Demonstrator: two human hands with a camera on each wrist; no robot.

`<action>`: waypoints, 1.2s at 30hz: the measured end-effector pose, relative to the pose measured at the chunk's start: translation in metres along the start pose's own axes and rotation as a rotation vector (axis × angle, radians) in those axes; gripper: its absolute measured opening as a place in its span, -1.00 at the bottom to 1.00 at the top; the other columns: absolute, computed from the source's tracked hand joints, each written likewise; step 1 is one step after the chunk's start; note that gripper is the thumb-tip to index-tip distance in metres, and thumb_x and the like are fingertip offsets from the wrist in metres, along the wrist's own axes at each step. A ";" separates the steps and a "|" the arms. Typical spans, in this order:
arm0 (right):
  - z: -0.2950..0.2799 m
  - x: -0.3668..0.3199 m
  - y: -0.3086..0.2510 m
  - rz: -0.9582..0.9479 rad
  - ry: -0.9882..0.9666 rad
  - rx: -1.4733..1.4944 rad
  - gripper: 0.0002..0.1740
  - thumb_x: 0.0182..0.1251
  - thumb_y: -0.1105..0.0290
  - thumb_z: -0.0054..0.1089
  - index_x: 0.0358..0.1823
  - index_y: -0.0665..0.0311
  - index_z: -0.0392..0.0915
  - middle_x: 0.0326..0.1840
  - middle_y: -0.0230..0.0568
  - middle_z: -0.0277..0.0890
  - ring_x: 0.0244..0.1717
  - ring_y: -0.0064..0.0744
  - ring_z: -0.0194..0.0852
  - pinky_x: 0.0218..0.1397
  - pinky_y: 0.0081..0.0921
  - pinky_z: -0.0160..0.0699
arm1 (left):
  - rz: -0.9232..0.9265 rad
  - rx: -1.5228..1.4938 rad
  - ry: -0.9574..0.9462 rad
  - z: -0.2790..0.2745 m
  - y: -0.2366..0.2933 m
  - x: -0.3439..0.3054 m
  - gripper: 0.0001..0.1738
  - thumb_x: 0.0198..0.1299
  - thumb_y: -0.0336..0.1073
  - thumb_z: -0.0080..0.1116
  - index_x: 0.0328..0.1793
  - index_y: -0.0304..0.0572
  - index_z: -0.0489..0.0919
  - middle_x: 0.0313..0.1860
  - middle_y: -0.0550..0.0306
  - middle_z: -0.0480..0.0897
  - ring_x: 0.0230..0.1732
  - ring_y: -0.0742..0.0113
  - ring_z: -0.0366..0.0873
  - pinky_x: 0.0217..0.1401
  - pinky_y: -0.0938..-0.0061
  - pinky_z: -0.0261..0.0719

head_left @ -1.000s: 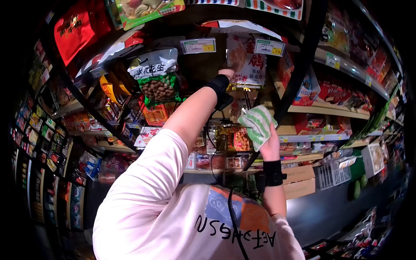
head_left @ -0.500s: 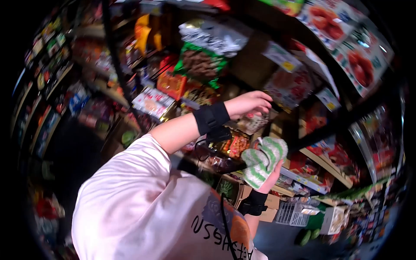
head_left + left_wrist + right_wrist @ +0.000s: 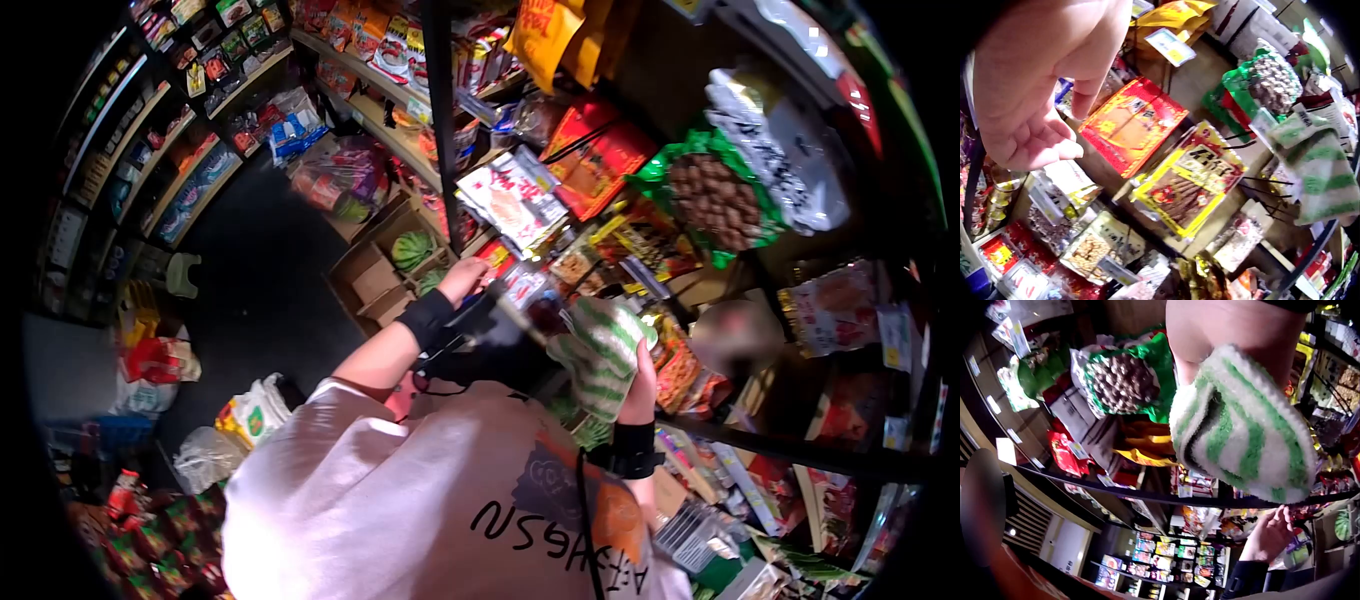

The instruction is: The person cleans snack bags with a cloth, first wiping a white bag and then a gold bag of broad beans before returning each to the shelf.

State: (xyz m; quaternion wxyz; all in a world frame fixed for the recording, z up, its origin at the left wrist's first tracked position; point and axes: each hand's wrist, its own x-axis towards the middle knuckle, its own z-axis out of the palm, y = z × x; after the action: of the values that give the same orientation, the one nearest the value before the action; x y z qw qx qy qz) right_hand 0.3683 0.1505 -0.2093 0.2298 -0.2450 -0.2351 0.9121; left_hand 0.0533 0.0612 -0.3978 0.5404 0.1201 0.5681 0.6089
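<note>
My left hand [image 3: 465, 278] is stretched out low toward the hanging snack packets, fingers loosely curled and holding nothing. In the left wrist view the left hand [image 3: 1041, 94] hovers just above a red packet [image 3: 1132, 125] and a yellow packet [image 3: 1188, 181], touching neither. My right hand [image 3: 640, 385] grips a bunched green-and-white striped cloth [image 3: 597, 355] at chest height, close to the shelf front. The right wrist view shows the striped cloth [image 3: 1244, 434] filling the palm, with a green peanut bag [image 3: 1125, 378] hanging behind it.
A black shelf post [image 3: 437, 100] runs up between the packet racks. Open cardboard boxes with a watermelon [image 3: 412, 250] stand on the dark floor below. Filled bags [image 3: 250, 410] lie by my left side. More shelves line the far aisle [image 3: 170, 130].
My left hand has come down from the top hanging packet to the lower rows. The head view has swung downward and left. The right hand still holds the cloth.
</note>
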 end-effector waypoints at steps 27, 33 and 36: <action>0.000 0.081 0.047 -0.118 0.397 0.111 -0.38 0.42 -0.08 -0.13 0.29 0.24 0.27 0.09 -0.18 0.50 -0.11 -0.28 0.57 -0.11 -0.30 0.62 | -0.008 -0.130 0.094 -0.035 0.018 0.211 -0.72 0.40 -0.08 -0.13 -0.15 -0.09 0.46 -0.32 0.27 0.51 -0.35 0.47 0.47 -0.33 0.51 0.49; 0.035 0.106 0.039 -0.123 0.315 -0.033 -0.44 0.48 0.03 -0.18 0.30 0.29 0.25 0.16 -0.11 0.46 0.04 -0.25 0.52 0.07 -0.31 0.54 | 0.191 -0.195 -0.176 -0.053 0.126 0.103 -0.64 0.41 -0.22 -0.17 0.25 -0.15 0.38 0.08 0.19 0.53 0.04 0.44 0.50 0.07 0.43 0.49; 0.092 0.137 0.036 -0.163 0.172 -0.260 -0.43 0.52 0.11 -0.26 0.40 0.32 0.10 0.38 -0.05 0.20 0.34 -0.17 0.23 0.40 -0.28 0.20 | 0.127 -0.287 -0.159 -0.079 0.151 0.058 -0.64 0.39 -0.28 -0.15 0.26 -0.15 0.38 0.07 0.18 0.56 0.01 0.43 0.55 -0.01 0.51 0.53</action>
State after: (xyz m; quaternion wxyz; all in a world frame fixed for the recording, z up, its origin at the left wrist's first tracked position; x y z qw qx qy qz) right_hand 0.2003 0.1670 -0.2045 0.2885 -0.3300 -0.3496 0.8280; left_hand -0.1078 0.0978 -0.3264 0.5559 0.1250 0.4218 0.7053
